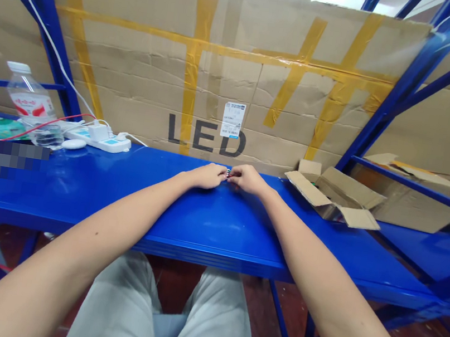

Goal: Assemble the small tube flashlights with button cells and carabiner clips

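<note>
**My Left Hand (207,176) and Right Hand (248,179) Meet at a Small Black-and-White Piece (228,173)**

I reach both bare arms forward over the blue tabletop (208,225), and they slant inward until my hands nearly touch near the back edge. My left hand is turned palm down, its fingers bent and their tips closed on the small black-and-white piece from the left. My right hand comes from the other side, knuckles raised and fingers curled, with thumb and fingertips pinching the same piece. It sits between the two sets of fingertips; a trace of red shows beside it, but it is too small and too covered for me to name. I cannot tell whether it touches the tabletop.

To my right stands an open carton (361,189), flaps spread outward; something dark lies inside, too shaded to make out. Beyond it is a bigger cardboard box (409,206). On my left, a clear plastic bottle (33,106) with a white cap and a red-and-white label stands near a white power strip (112,143) with a plug in it. Behind my hands rises a large taped carton (144,86) printed "LED"; it is closed to my view, so I cannot see its contents.
</note>
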`<state>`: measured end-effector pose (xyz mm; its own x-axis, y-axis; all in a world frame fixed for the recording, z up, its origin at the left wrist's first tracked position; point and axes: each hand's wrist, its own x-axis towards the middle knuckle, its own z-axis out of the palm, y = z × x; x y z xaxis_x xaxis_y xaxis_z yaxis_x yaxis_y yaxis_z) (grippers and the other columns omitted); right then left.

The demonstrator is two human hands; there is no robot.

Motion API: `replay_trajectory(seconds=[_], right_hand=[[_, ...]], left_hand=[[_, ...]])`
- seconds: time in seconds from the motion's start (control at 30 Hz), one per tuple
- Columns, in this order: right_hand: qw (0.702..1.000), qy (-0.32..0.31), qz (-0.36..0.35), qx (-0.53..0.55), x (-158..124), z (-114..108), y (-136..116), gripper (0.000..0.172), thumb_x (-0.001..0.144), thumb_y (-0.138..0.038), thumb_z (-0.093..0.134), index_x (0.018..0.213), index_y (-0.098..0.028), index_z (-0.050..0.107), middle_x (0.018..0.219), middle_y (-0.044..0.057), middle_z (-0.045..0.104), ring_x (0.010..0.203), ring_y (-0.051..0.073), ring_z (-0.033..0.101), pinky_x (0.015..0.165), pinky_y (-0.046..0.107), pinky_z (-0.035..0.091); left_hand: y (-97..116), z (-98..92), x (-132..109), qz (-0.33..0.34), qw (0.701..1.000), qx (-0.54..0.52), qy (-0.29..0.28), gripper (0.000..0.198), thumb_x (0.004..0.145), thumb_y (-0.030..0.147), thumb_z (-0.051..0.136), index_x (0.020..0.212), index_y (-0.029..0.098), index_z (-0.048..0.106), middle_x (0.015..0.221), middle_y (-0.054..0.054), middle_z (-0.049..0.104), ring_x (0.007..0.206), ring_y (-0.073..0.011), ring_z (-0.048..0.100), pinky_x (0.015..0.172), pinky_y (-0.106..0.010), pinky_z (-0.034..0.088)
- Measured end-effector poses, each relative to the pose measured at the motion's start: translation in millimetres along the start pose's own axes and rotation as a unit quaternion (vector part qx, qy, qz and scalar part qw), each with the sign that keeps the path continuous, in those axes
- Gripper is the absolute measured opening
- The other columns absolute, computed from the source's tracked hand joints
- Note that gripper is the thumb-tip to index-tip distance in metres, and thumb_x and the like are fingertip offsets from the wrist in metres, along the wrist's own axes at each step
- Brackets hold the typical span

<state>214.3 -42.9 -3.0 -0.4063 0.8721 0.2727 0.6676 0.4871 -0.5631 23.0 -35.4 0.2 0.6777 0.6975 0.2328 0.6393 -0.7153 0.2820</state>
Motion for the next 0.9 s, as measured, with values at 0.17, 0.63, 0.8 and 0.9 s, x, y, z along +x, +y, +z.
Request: replay_trajectory(seconds=[0.17,0.63,0.8,0.9], right_hand=[[0.998,-0.034,0.05,0.003,-2,-7,4,0.006,0.076,-0.016,0.062,0.07,-0.016,0.061,0.059,0.0,0.063,0.051,0.012,0.058,0.051,0.022,0.044],[0.997,-0.07,0.038,0.005,0,-7,15,0.014,0.077,-0.026,0.066,0.068,-0.016,0.06,0.06,0.002,0.064,0.05,0.012,0.056,0.049,0.023,0.043],[0.997,-0.071,0.043,0.002,0,-7,16,0.018,0.076,-0.029,0.067,0.067,-0.016,0.059,0.06,0.001,0.063,0.051,0.011,0.056,0.05,0.022,0.042],[0.996,-0.075,0.041,-0.001,0,-7,14,0.016,0.077,-0.028,0.066,0.068,-0.016,0.059,0.06,0.001,0.062,0.052,0.011,0.057,0.05,0.022,0.043]], left_hand=[[9,-6.7,-7,0.002,0.99,0.14,-0.026,0.027,0.088,0.03,0.043,0.103,0.021,0.064,0.102,-0.01,0.071,0.088,-0.0261,0.066,0.071,-0.034,0.048],[18,-16.8,-8,-0.002,0.982,0.169,-0.086,0.017,0.078,0.024,0.057,0.088,0.021,0.07,0.088,-0.008,0.072,0.08,-0.0243,0.066,0.068,-0.032,0.047],[15,-21.9,-6,-0.006,0.984,0.134,-0.12,0.017,0.08,0.027,0.06,0.09,0.02,0.072,0.086,-0.006,0.072,0.074,-0.0197,0.063,0.066,-0.029,0.045],[14,-23.3,-5,-0.001,0.984,0.122,-0.133,0.019,0.08,0.028,0.061,0.092,0.018,0.072,0.086,-0.007,0.072,0.072,-0.0185,0.062,0.065,-0.027,0.044]])
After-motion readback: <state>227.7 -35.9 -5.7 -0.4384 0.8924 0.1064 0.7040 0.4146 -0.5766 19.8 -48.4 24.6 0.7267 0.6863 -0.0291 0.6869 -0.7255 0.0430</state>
